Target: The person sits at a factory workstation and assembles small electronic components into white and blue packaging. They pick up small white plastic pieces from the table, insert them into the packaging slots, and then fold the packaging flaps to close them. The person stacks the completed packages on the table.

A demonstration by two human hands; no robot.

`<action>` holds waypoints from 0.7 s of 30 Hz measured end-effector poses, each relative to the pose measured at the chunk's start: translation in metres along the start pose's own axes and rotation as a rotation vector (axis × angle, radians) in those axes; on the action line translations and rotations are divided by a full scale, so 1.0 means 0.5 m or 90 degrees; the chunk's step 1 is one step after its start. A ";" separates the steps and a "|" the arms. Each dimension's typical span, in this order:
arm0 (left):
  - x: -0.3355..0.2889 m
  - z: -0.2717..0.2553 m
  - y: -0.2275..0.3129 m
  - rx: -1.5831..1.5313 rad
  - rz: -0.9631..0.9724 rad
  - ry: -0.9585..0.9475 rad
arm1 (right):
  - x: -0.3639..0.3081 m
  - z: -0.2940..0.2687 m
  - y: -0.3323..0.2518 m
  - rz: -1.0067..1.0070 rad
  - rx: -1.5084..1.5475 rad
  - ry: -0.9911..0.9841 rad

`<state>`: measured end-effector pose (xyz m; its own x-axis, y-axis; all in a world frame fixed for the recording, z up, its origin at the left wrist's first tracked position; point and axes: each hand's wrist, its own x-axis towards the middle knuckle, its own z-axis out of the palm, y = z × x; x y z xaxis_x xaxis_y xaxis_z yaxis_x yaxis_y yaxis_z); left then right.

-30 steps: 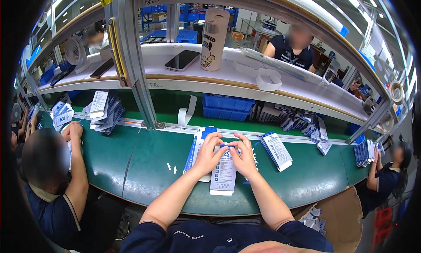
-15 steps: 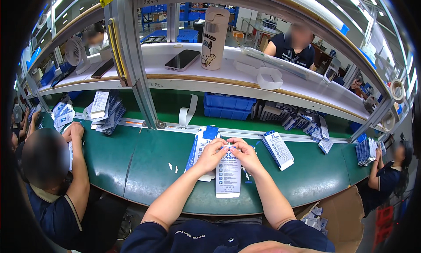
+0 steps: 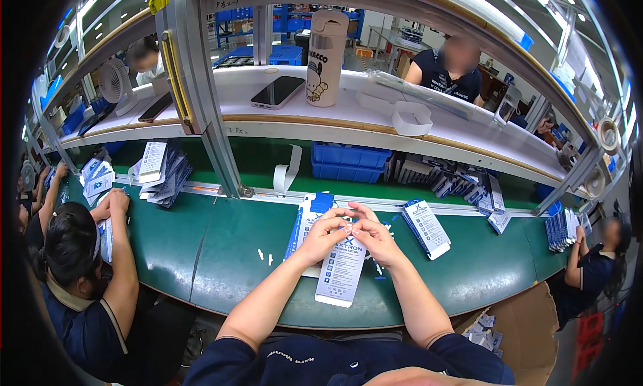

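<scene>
A flat white-and-blue printed carton (image 3: pixel 341 275) slants over the green workbench, its lower end swung toward the left. At its top edge my left hand (image 3: pixel 325 235) is closed, thumb and fingers pinching there. My right hand (image 3: pixel 374 237) meets it at the same edge, thumb and index finger pinched and the other fingers raised. The fingers hide the carton's very top. Just behind my left hand lies a stack of similar cartons (image 3: pixel 298 226). To the right of my hands sits another small stack of cartons (image 3: pixel 426 228).
Small white pieces (image 3: pixel 270 259) lie on the green bench (image 3: pixel 231 259). Beyond stand a blue bin (image 3: pixel 348 164) and a curled white strip (image 3: pixel 287 172). A shelf above holds a phone (image 3: pixel 278 91) and a bottle (image 3: pixel 327 61). Co-workers sit left and right; a cardboard box (image 3: pixel 526 329) stands at lower right.
The carton has tilted from nearly upright in view, its lower end shifting left. My right hand's outer fingers have lifted and straightened. Both hands stay at the carton's top edge.
</scene>
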<state>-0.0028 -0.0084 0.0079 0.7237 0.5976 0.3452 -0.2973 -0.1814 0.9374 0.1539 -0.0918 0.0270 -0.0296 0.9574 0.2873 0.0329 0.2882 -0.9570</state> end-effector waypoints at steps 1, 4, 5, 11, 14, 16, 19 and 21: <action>0.000 0.000 0.003 -0.012 -0.009 -0.003 | 0.000 0.002 -0.004 -0.002 0.017 0.001; 0.001 0.001 -0.008 -0.015 0.030 0.017 | 0.000 0.006 0.002 -0.026 0.019 0.009; 0.000 0.000 -0.005 0.010 0.032 0.019 | 0.000 0.008 0.004 -0.026 0.002 0.017; 0.000 -0.006 -0.005 0.052 0.043 0.046 | 0.001 0.004 0.014 -0.037 -0.165 0.037; -0.002 -0.006 -0.007 0.036 0.047 0.025 | 0.001 -0.006 0.008 -0.022 -0.159 0.006; -0.001 -0.013 -0.017 -0.003 0.038 -0.012 | -0.001 -0.008 0.005 -0.004 -0.112 -0.016; 0.000 -0.011 -0.010 -0.047 0.018 -0.029 | -0.004 -0.011 0.009 -0.005 -0.058 -0.025; 0.000 -0.006 -0.002 -0.049 -0.005 -0.012 | -0.005 -0.006 0.003 -0.016 -0.037 -0.009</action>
<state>-0.0045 -0.0059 0.0068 0.7382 0.5834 0.3387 -0.3371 -0.1160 0.9343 0.1569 -0.0938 0.0251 -0.0450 0.9496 0.3104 0.0894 0.3133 -0.9454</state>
